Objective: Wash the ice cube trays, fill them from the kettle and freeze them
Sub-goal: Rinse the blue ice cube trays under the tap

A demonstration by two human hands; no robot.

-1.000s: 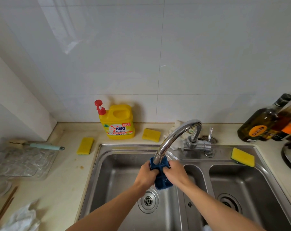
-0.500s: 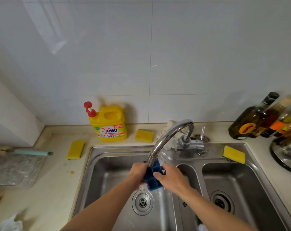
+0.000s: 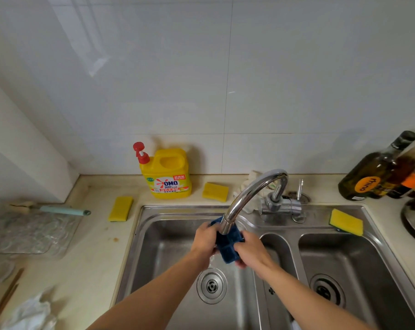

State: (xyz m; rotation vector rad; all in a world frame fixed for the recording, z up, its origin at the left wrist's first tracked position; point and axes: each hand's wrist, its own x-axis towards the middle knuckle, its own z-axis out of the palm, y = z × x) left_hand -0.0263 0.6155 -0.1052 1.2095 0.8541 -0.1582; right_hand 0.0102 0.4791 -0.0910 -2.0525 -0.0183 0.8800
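Both hands rinse the tray under the tap.
The left hand (image 3: 205, 241) and right hand (image 3: 251, 252) curl round the blue ice cube tray (image 3: 228, 245) between them, under the faucet (image 3: 249, 198) and over the left sink basin (image 3: 142, 234). Its long axis slants far-left to near-right, a little more tilted than a second ago.

tap spout (image 3: 251, 196) arches over left basin (image 3: 163, 246), mouth right at tray (image 3: 227, 245). left hand (image 3: 205, 240) and right hand (image 3: 251, 252) crowd space beneath. basin's left side open down to drain. right basin (image 3: 361, 256) open; rim sponge (image 3: 346, 221) on its back edge. jug (image 3: 168, 177) and bottles (image 3: 373, 172) line back wall.
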